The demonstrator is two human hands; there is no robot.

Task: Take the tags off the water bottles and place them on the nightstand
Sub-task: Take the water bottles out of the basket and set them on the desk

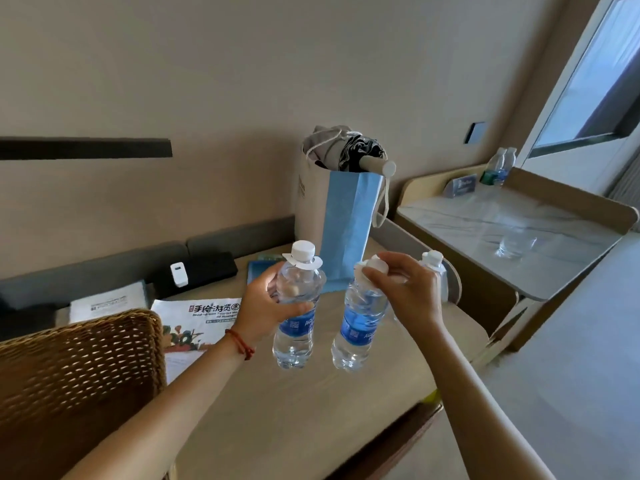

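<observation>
Two clear water bottles with blue labels stand side by side on the beige table (pixel 311 410). My left hand (pixel 266 306) grips the left bottle (pixel 298 320) around its upper body; a white tag (pixel 302 263) rings its neck under the white cap. My right hand (pixel 401 285) covers the top of the right bottle (pixel 360 327), its fingers curled round the cap and pinching the white tag (pixel 362 271) there. A third small white-capped bottle (pixel 433 263) shows just behind my right hand, mostly hidden.
A blue paper bag (pixel 346 230) holding a folded umbrella stands behind the bottles. A tourist map (pixel 197 327), a black case with a white charger (pixel 180 275) and a wicker chair back (pixel 76 375) lie left. Right is a marble-topped stand (pixel 467 220) with a glass (pixel 516 242) and two bottles (pixel 498 166).
</observation>
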